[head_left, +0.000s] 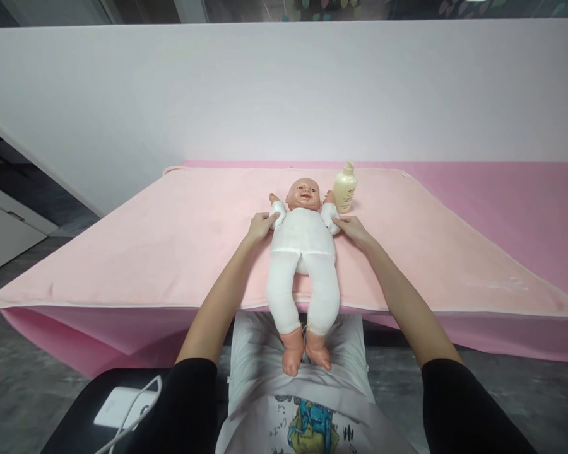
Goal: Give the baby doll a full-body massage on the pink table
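A baby doll (303,236) with a white cloth body lies face up on a pink mat (189,233), its feet hanging past the front edge. My left hand (262,225) has its fingers closed on the doll's arm at the left of the picture. On the other side, my right hand (353,229) pinches the doll's other arm near the elbow. A pale yellow pump bottle (345,189) stands beside the doll's head, just behind my right hand.
Under the mat is a pink cloth (525,202) that hangs over the front edge. A white wall panel (284,94) rises behind. At the lower left, a white device (123,407) with a cable lies on a black surface.
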Tool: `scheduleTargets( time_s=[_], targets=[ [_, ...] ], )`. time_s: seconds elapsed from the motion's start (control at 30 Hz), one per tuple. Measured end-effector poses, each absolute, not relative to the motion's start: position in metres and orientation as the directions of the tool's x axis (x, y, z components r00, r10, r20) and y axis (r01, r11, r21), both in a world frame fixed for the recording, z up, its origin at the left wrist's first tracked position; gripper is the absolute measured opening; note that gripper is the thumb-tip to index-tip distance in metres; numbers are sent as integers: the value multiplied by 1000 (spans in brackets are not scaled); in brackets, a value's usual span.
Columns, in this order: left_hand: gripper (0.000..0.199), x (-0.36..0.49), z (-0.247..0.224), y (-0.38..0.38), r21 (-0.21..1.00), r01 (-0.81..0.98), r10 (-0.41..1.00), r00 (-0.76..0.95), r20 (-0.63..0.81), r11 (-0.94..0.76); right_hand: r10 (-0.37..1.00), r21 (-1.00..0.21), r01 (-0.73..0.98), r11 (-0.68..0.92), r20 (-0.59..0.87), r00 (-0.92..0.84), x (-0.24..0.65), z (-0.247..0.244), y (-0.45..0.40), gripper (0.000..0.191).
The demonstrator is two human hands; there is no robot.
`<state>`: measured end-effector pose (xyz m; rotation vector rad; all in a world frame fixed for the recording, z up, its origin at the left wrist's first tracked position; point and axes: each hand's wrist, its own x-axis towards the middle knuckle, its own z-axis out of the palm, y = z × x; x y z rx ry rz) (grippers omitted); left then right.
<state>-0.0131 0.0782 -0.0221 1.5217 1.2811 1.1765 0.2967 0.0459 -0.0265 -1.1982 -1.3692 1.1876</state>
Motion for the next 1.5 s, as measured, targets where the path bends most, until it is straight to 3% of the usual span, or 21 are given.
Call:
scheduleTargets(
  time_s=[0.23,0.33,0.43,0.5,0.7,1.0,1.3,1.5],
  targets=[
    [47,-2,-19,79,898,414,974,-97,205,-148,996,-980,187,70,79,39,282,-25,47,46],
    [44,-3,-23,78,956,256,984,-68,162,-139,997,-986,148,76,79,15,285,-25,45,45],
    [41,-12,-24,75,996,-37,990,117,81,-78,999,-998,63,27,26,-21,293,-24,43,46],
    [42,-19,-21,73,991,-125,970,231,76,-47,997,-1000,12,2,1,-77,297,-22,41,46],
    [47,-28,-13,69,989,-132,952,290,96,-60,964,-1000,-16,-6,-1,-265,304,-9,32,43],
    [15,-31,-17,67,990,-113,951,291,109,-79,964,-975,145,169,133,-229,300,3,24,20],
    [20,-37,-15,70,993,-41,946,300,119,-112,966,-970,152,188,155,-207,299,-2,26,20],
    [44,-31,-12,67,992,-114,953,291,84,-53,972,-993,20,117,110,-210,297,-7,27,31]
  ],
)
